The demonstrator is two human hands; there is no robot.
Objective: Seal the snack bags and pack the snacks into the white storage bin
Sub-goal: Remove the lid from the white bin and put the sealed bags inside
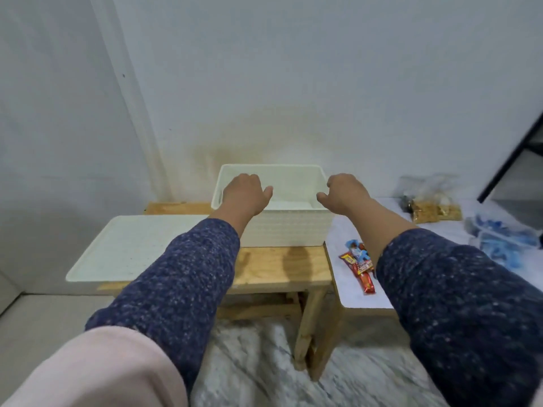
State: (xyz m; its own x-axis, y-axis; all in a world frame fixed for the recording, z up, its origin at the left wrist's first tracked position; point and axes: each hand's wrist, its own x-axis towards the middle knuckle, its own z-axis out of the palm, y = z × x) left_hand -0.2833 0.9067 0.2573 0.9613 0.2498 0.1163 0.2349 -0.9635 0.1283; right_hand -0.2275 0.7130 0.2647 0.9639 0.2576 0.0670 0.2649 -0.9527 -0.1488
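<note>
The white storage bin stands open on a wooden bench, against the wall. My left hand is curled over its left rim, thumb inside the bin. My right hand is curled over the right rim the same way. The fingers of both hands are hidden behind the walls. Something pale lies at the bottom of the bin; I cannot tell what. Red and blue snack packets lie on the white table to the right, partly under my right forearm. Clear bags of golden snacks sit further back on that table.
The bin's white lid lies flat on the left of the wooden bench, overhanging its front. Clear containers of blue items lie at the right edge of the white table. A dark frame leans at the far right.
</note>
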